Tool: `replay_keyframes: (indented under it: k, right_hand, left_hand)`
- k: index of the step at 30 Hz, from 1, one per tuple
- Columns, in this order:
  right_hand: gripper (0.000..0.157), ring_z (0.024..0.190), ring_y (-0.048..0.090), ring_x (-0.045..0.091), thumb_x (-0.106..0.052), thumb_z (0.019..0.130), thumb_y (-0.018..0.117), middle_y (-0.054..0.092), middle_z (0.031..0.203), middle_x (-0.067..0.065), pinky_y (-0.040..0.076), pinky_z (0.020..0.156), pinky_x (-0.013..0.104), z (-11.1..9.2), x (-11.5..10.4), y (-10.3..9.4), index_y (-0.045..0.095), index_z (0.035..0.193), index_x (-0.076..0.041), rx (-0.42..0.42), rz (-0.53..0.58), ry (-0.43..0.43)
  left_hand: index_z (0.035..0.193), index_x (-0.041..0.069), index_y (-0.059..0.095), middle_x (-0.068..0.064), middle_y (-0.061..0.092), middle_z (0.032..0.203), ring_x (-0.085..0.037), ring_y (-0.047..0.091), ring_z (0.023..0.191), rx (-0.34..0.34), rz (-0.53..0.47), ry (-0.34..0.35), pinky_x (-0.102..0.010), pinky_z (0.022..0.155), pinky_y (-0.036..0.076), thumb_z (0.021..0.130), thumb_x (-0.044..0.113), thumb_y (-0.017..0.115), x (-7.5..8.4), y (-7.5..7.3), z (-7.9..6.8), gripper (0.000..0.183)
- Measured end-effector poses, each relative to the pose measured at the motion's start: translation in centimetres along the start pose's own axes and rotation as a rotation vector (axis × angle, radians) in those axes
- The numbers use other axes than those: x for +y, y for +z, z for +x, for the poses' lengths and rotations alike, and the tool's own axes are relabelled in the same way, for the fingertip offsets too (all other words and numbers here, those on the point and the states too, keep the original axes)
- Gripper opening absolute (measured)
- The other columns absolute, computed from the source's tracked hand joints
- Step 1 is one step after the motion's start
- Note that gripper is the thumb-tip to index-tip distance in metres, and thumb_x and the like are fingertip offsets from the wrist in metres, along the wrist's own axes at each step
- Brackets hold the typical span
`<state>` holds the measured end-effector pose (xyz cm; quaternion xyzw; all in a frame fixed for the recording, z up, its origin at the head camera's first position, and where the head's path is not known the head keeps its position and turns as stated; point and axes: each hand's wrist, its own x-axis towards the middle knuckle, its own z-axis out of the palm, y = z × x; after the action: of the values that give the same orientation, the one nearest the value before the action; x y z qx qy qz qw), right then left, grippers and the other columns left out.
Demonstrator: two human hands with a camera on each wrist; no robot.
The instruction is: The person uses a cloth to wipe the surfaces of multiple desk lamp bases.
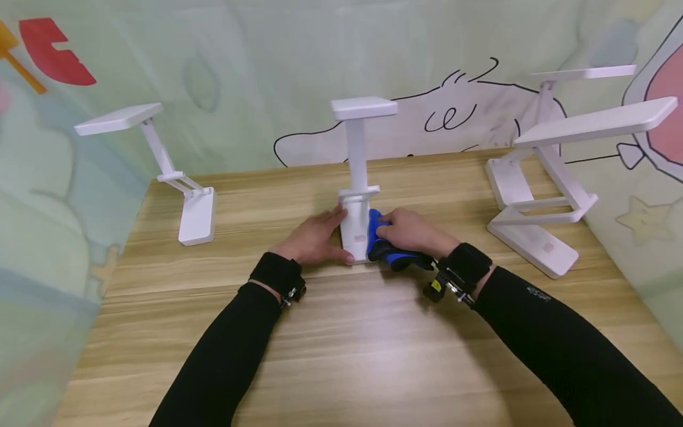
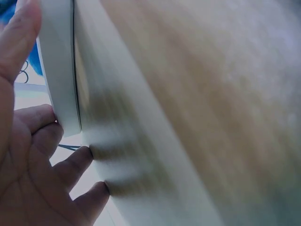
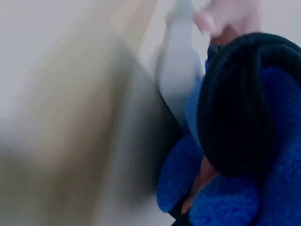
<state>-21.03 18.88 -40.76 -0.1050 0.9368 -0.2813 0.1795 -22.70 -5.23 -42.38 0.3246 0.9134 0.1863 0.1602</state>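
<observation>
A white folding desk lamp (image 1: 354, 228) stands upright at the middle of the table, its flat head raised on a jointed arm. My left hand (image 1: 316, 237) holds the lamp's base from the left, the thumb at its near end and the fingers along its side. In the left wrist view, the fingers (image 2: 44, 125) touch the base's edge and the table. My right hand (image 1: 413, 230) grips a bunched blue cloth (image 1: 376, 228) with dark edging, pressed against the right side of the base. Folds of the cloth hide much of that hand in the right wrist view.
Another white lamp (image 1: 197, 216) stands to the left. Two more lamps stand to the right, one nearer (image 1: 539, 240) and one behind it (image 1: 509, 181), overlapping in view. A printed fabric backdrop (image 1: 240, 83) rises behind the wooden table (image 1: 347, 356).
</observation>
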Motion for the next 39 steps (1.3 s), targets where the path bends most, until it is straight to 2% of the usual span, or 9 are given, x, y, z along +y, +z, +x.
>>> replay_keyframes:
  k: [4, 10, 16, 21, 23, 26, 31, 35, 39]
  right_hand:
    - [0.049, 0.054, 0.045, 0.021, -0.027, 0.090, 0.055, 0.066, 0.120, 0.020, 0.038, 0.051, 0.031, -2.5, -0.1, 1.6, 0.058, 0.130, 0.001, 0.080, -0.142, -0.075]
    - [0.051, 0.065, 0.051, 0.018, -0.027, 0.088, 0.056, 0.066, 0.106, 0.022, 0.042, 0.049, 0.030, -6.2, 0.3, 3.4, 0.056, 0.133, -0.001, 0.158, -0.376, -0.248]
    - [0.047, 0.057, 0.043, 0.013, -0.026, 0.089, 0.058, 0.049, 0.078, 0.001, 0.034, 0.048, 0.027, -7.4, 1.1, 1.8, 0.059, 0.133, -0.009, -0.039, -0.403, -0.373]
    - [0.042, 0.064, 0.046, 0.012, -0.023, 0.091, 0.056, 0.051, 0.082, -0.003, 0.041, 0.057, 0.028, -6.9, 0.4, -1.1, 0.060, 0.133, -0.021, -0.183, -0.368, -0.416]
    - [0.043, 0.065, 0.048, 0.013, -0.023, 0.091, 0.055, 0.053, 0.085, 0.000, 0.043, 0.057, 0.029, -6.2, 0.0, -2.2, 0.058, 0.135, -0.023, -0.145, -0.352, -0.399]
    - [0.047, 0.065, 0.052, 0.016, -0.024, 0.092, 0.054, 0.055, 0.090, 0.006, 0.044, 0.052, 0.029, -4.4, -0.2, -2.9, 0.054, 0.139, -0.023, 0.008, -0.381, -0.343]
    - [0.050, 0.068, 0.056, 0.022, -0.026, 0.094, 0.052, 0.056, 0.103, 0.017, 0.050, 0.052, 0.033, -1.0, 0.2, -1.5, 0.048, 0.144, -0.019, 0.168, -0.552, -0.301]
    - [0.048, 0.081, 0.061, 0.028, -0.022, 0.094, 0.053, 0.056, 0.113, 0.025, 0.057, 0.064, 0.041, -0.3, 0.1, 0.0, 0.051, 0.141, -0.016, 0.218, -0.619, -0.364]
    - [0.046, 0.091, 0.062, 0.031, -0.021, 0.092, 0.057, 0.057, 0.114, 0.026, 0.057, 0.073, 0.046, -1.4, -0.3, 0.9, 0.055, 0.138, -0.018, 0.206, -0.647, -0.517]
  left_hand:
    - [0.156, 0.012, 0.014, -0.008, 0.007, 0.163, -0.030, 0.014, 0.145, -0.017, 0.004, -0.014, -0.045, 0.118, 0.019, 0.075, 0.066, 0.069, -0.1, -0.1, 0.0, 0.112]
    - [0.156, 0.014, 0.013, -0.004, 0.005, 0.163, -0.027, 0.013, 0.146, -0.027, 0.013, -0.028, -0.043, 0.118, 0.020, 0.075, 0.066, 0.069, -0.2, -0.3, 0.1, 0.111]
    - [0.156, 0.014, 0.014, -0.004, 0.007, 0.163, -0.027, 0.013, 0.146, -0.031, -0.017, -0.030, -0.042, 0.118, 0.020, 0.075, 0.062, 0.072, -0.4, -0.5, -0.1, 0.111]
    - [0.156, 0.014, 0.014, -0.005, 0.008, 0.163, -0.027, 0.014, 0.146, -0.026, -0.020, -0.002, -0.042, 0.118, 0.021, 0.075, 0.064, 0.071, -0.4, -0.3, 0.2, 0.111]
    - [0.156, 0.014, 0.015, -0.006, 0.008, 0.163, -0.028, 0.015, 0.145, -0.024, -0.017, 0.016, -0.042, 0.117, 0.022, 0.074, 0.065, 0.071, -0.3, -0.2, 0.4, 0.111]
    - [0.156, 0.014, 0.015, -0.004, 0.008, 0.163, -0.028, 0.015, 0.145, -0.034, -0.021, 0.022, -0.043, 0.117, 0.022, 0.073, 0.064, 0.072, -0.2, -0.1, 0.7, 0.112]
    - [0.156, 0.014, 0.014, -0.002, 0.006, 0.163, -0.027, 0.013, 0.146, -0.052, -0.023, 0.005, -0.042, 0.118, 0.021, 0.072, 0.063, 0.074, -0.2, -0.1, 0.6, 0.114]
    - [0.156, 0.013, 0.013, -0.003, 0.006, 0.163, -0.027, 0.014, 0.146, -0.046, -0.014, 0.008, -0.041, 0.118, 0.021, 0.072, 0.064, 0.074, -0.3, -0.2, 0.4, 0.115]
    - [0.156, 0.013, 0.013, -0.003, 0.006, 0.163, -0.027, 0.013, 0.146, -0.041, -0.018, -0.005, -0.042, 0.118, 0.020, 0.072, 0.063, 0.074, -0.3, -0.4, 0.0, 0.115]
